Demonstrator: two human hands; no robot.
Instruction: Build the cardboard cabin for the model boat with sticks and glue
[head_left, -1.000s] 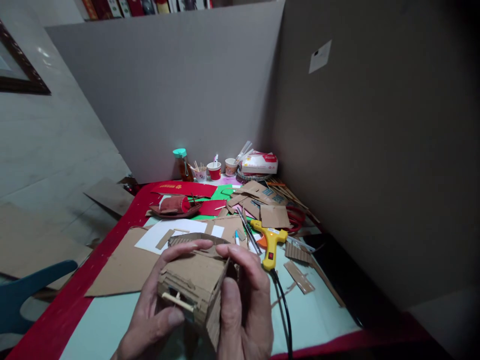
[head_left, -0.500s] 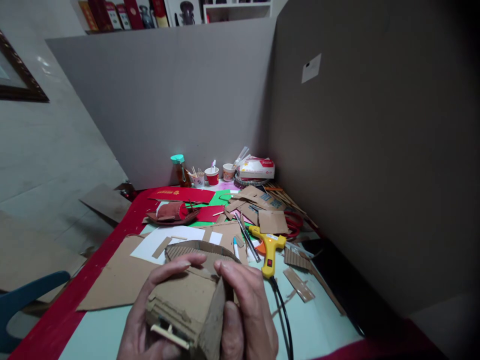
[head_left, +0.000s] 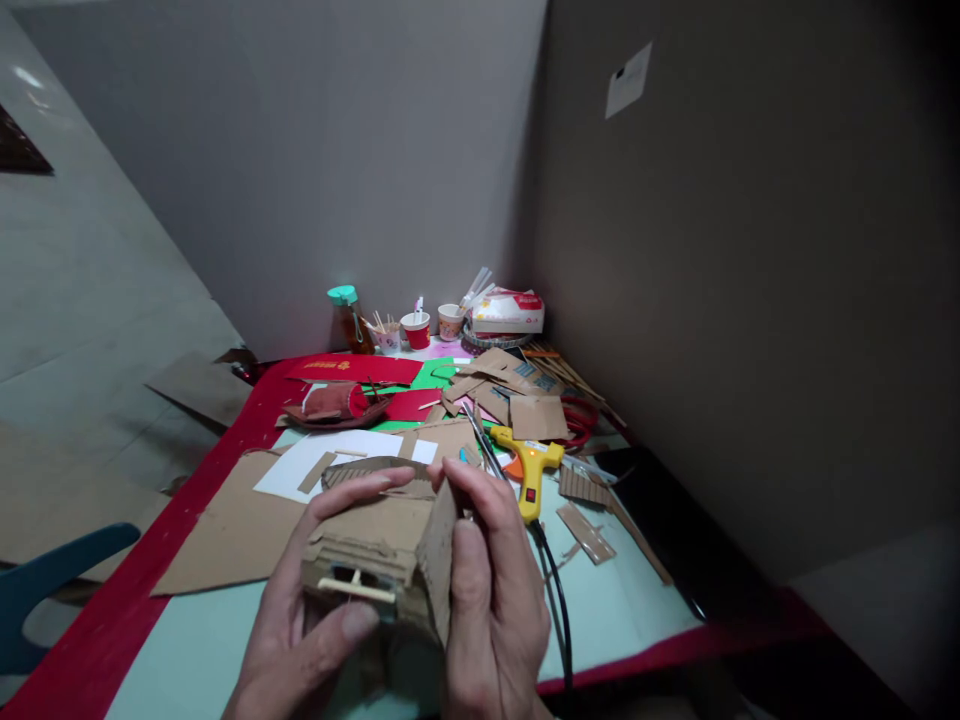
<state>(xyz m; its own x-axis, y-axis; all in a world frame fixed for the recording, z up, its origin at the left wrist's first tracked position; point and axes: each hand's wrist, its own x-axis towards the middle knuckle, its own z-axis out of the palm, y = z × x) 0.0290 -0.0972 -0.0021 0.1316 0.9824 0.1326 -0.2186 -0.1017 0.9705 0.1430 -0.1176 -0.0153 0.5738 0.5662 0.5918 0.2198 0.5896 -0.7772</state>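
Note:
Between my hands is a cardboard model [head_left: 375,528], boxy in shape, with a small wooden stick [head_left: 356,590] fixed across its near end. My left hand [head_left: 300,610] wraps its left side, fingers over the top and thumb below the stick. My right hand [head_left: 491,580] presses a flat cardboard side piece [head_left: 439,560] against the model's right side. Behind the fingers a curved corrugated cardboard strip [head_left: 352,472] shows in part. The model's underside is mostly hidden.
Right of my hands lies a yellow glue gun [head_left: 531,470] with a black cord [head_left: 559,600]. A small model boat [head_left: 337,405], cardboard scraps [head_left: 540,415], scissors [head_left: 484,440] and a white sheet [head_left: 300,470] cover the table. Farther back stand a bottle [head_left: 350,320] and paper cups [head_left: 415,330].
My hands have tilted the cardboard model so its near end with the stick faces me more. The view has tipped downward, and the shelf at the top has left the picture.

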